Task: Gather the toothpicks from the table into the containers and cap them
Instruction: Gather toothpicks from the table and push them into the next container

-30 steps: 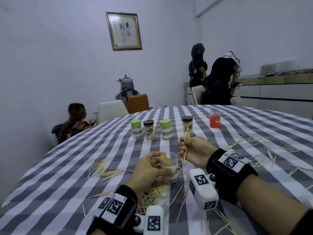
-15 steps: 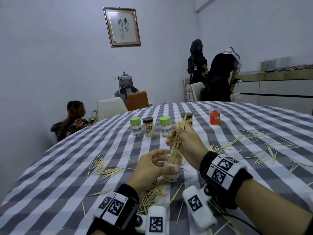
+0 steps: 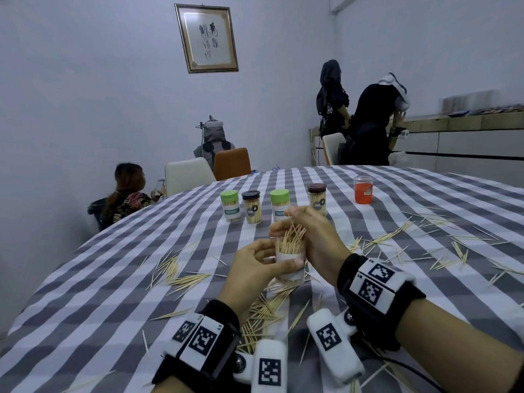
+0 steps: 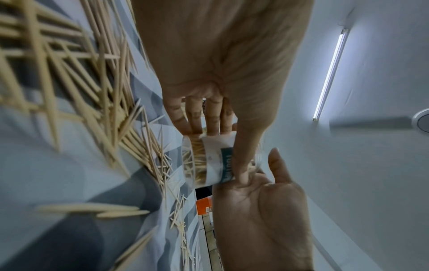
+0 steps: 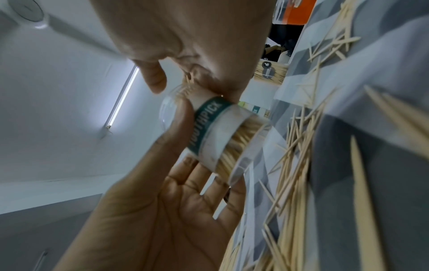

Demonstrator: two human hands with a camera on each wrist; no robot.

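My left hand (image 3: 262, 262) grips an open clear toothpick container (image 3: 289, 263) with a white and teal label, holding it upright just above the striped tablecloth (image 3: 113, 293). A bundle of toothpicks (image 3: 292, 236) fans out of its mouth. My right hand (image 3: 287, 224) sits over the mouth and pinches the tops of those toothpicks. The right wrist view shows the container (image 5: 218, 135) partly filled, with thumb and fingers closed on the stick ends (image 5: 188, 80). In the left wrist view the thumb (image 4: 246, 146) lies across the container's label (image 4: 213, 161).
Four capped containers (image 3: 280, 204) stand in a row behind my hands, with an orange container (image 3: 363, 190) to their right. Loose toothpicks lie in a pile (image 3: 261, 313) under my wrists, at the left (image 3: 175, 270) and scattered at the right (image 3: 397, 239). Other people are beyond the table.
My right hand carried a bundle of toothpicks from beside the container to over its mouth and lowered them in. The left hand kept holding the container.
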